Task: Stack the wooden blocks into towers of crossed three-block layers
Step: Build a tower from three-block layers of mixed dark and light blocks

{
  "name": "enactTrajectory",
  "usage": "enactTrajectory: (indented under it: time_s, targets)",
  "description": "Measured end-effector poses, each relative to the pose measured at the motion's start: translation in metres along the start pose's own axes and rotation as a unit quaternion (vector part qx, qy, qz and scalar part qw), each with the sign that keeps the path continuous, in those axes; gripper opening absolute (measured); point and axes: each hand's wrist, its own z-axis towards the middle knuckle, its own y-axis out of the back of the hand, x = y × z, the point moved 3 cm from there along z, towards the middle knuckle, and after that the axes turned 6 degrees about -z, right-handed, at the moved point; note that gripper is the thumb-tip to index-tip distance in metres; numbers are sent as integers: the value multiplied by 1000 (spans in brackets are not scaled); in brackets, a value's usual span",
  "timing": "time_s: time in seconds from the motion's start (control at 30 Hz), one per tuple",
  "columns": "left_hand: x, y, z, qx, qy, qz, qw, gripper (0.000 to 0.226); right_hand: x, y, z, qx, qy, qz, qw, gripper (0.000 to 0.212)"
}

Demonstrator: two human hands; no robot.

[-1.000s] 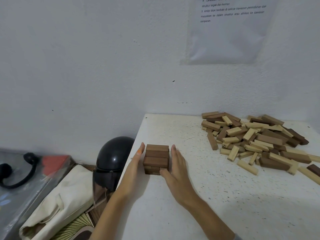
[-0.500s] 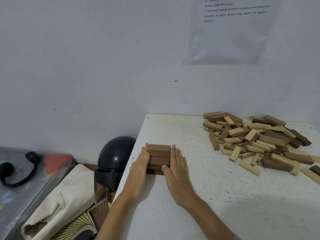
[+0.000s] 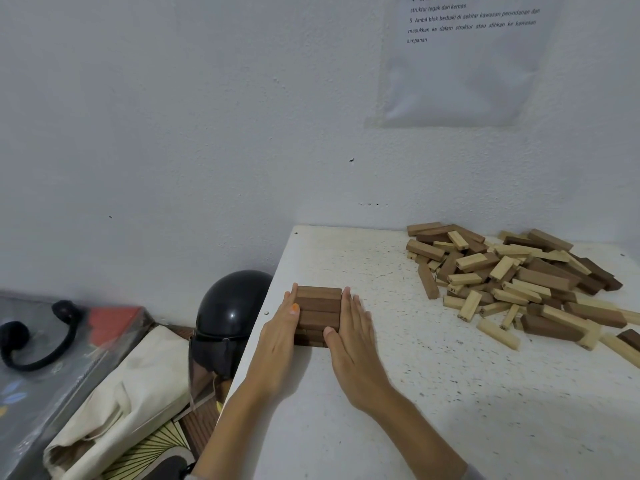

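The tower is barely begun. It has a top layer of 3 dark blocks side by side, long sides running left-right, w/ the ends of a crossed layer showing under the front edge. I count 2 layers, but the hands cover both flanks, so possibly more. It stands on the table, close to the table's left edge.

So one low stack is up and nearly everything is left to do. The pile of loose light and dark blocks lies well to the right of the tower and a bit farther back, dozens of them, unsorted. No 2nd tower anywhere in sight.

Left hand lies flat against the tower's left side, fingers straight and together, thumb on the top-left edge. Right hand mirrors it on the right side, fingers straight, thumb touching the front lower corner. Neither grips a block. Both are flat and pressing inward, which looks to me like squaring the layers up. Both forearms reach in from the near side of the tower.

Left of the tower, off the table and lower down, there's a black helmet, and beyond that a cream cloth bag. Above and right of the tower, a printed sheet hangs on the wall.
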Motion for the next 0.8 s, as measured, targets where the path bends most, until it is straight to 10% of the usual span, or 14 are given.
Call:
enactTrajectory:
  time_s: [0.5, 0.8]
  targets:
    - [3, 3, 2, 9, 81, -167, 983, 54, -1, 20, -8, -53, -63, 290, 953, 55]
    - [-56, -4, -30, -168, -129, -13, 977, 34, -18, 51, -25, -147, -33, 287, 946, 32]
